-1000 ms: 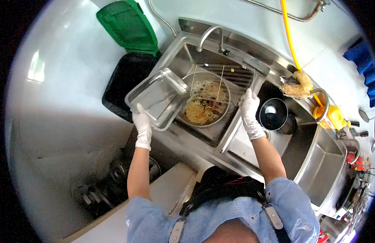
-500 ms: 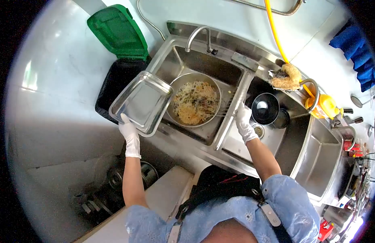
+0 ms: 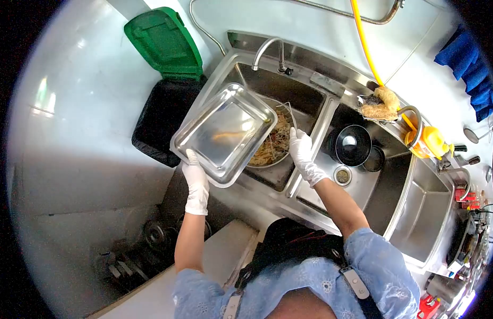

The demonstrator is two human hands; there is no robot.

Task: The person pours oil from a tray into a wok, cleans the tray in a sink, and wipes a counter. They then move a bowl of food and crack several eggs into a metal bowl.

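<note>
Tray [image 3: 225, 133] now over noodle bowl [image 3: 270, 151]

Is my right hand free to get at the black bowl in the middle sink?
Probably yes. The right hand rests at the divider just beside the black bowl, with nothing lying between them, though it seems to be gripping thin sticks over the noodle pan.

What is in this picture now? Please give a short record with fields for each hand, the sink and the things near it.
left hand: gloved, grips the near edge of a steel tray, held tilted over the sink
right hand: gloved, on the divider between the basins, beside the bowl
bowl: round, metal, holds noodle scraps, sits in the left basin, partly hidden by the tray
tap: above the left basin
black pot: in the middle basin
bin: black, green lid open, left of the sink
yellow bottle: on the counter, at right
</note>
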